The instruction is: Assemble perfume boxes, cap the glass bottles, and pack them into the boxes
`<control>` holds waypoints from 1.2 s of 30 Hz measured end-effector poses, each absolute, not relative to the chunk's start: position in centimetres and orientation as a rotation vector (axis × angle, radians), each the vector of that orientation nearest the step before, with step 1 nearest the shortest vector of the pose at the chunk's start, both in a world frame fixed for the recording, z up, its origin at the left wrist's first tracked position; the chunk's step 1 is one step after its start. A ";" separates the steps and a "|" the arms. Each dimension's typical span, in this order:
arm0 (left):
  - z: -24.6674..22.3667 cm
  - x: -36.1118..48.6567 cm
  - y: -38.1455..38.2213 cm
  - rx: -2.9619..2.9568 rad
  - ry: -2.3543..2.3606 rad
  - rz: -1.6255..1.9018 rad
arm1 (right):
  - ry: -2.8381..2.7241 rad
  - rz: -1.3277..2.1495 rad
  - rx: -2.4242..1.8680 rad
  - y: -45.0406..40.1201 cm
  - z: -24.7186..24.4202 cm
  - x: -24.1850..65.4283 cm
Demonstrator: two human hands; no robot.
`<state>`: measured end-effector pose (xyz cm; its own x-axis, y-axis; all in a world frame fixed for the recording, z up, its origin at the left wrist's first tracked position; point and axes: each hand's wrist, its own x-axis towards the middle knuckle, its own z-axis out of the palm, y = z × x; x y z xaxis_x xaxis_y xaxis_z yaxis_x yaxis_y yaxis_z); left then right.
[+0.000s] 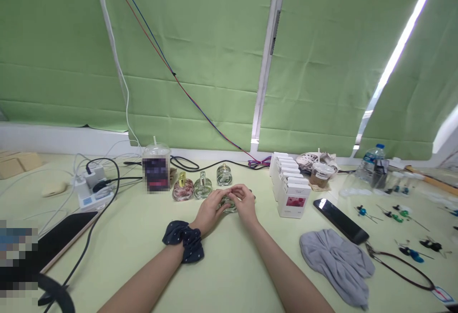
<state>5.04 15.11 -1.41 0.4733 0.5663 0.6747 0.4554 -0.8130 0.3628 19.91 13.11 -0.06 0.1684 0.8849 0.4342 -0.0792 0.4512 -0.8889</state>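
Note:
A small clear glass perfume bottle point(229, 204) stands on the table between my two hands, its top hidden behind fingers. My left hand point(210, 209) curls round the bottle's left side, with a dark dotted scrunchie point(184, 240) on that wrist. From the other side, my right hand point(245, 204) bends its fingers over the bottle's top, and the fingertips of both hands meet there. Just behind and to the left are a pink-patterned perfume bottle point(183, 191) with a gold top and a clear perfume bottle point(202, 188). Another clear perfume bottle point(224, 175) stands farther back.
A row of white boxes point(294, 201) stands to the right, near a black phone point(340, 221) and a grey cloth point(338, 265). Several small wire-and-bead pieces point(411, 254) lie far right. On the left are a plastic cup point(156, 172), a power strip point(95, 198) and cables.

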 end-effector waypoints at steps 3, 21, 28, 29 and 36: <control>-1.3 5.1 15.1 2.569 0.902 1.234 | -1.189 0.830 -0.848 13.2 -0.1 19.9; -1.1 5.1 14.7 2.302 1.007 1.526 | -1.183 0.858 -0.834 13.4 -0.3 20.1; -0.7 4.8 15.7 2.168 1.157 1.593 | -1.169 0.883 -0.834 13.8 -0.6 20.3; -0.6 4.8 15.7 2.156 1.169 1.589 | -1.168 0.894 -0.828 13.9 -0.7 20.4; -0.5 4.7 15.9 2.014 1.114 1.638 | -1.177 0.941 -0.802 14.3 -1.0 20.6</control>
